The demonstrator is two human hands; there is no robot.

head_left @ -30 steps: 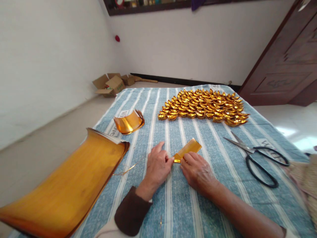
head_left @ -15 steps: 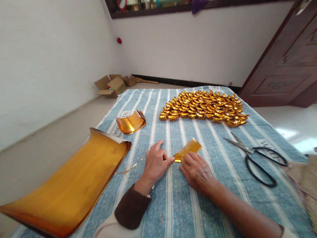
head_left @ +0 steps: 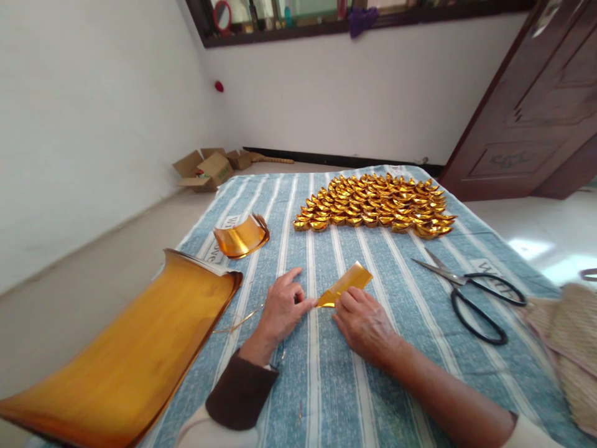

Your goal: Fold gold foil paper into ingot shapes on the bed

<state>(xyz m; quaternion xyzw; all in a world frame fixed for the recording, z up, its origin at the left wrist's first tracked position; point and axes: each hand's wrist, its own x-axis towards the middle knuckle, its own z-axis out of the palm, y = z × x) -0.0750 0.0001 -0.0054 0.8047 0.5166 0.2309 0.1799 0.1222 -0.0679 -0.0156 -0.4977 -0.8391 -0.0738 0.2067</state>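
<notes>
A small strip of gold foil paper (head_left: 351,277) lies slanted on the striped cloth, its lower edge folded. My right hand (head_left: 366,320) pinches that lower edge, fingers bent over the paper. On the other side, my left hand (head_left: 282,311) rests on the cloth with thumb and forefinger apart and the other fingers curled. Its thumb tip touches the paper's left corner. Ahead lie many folded gold paper ingots (head_left: 373,202) in packed rows. A curled stack of small gold sheets (head_left: 241,238) sits beyond my left hand. What the right fingertips cover is hidden.
Large gold sheets (head_left: 125,336) lie stacked along the table's left edge. Black-handled scissors (head_left: 459,279) lie open at the right, near a beige woven item (head_left: 571,348). Thin gold strands (head_left: 240,323) lie by my left wrist. Cardboard boxes (head_left: 205,171) stand on the floor beyond.
The folded lower edge of the foil paper looks longer, now reaching a pointed left corner. Both hands keep nearly the same places. The whole view has shifted slightly.
</notes>
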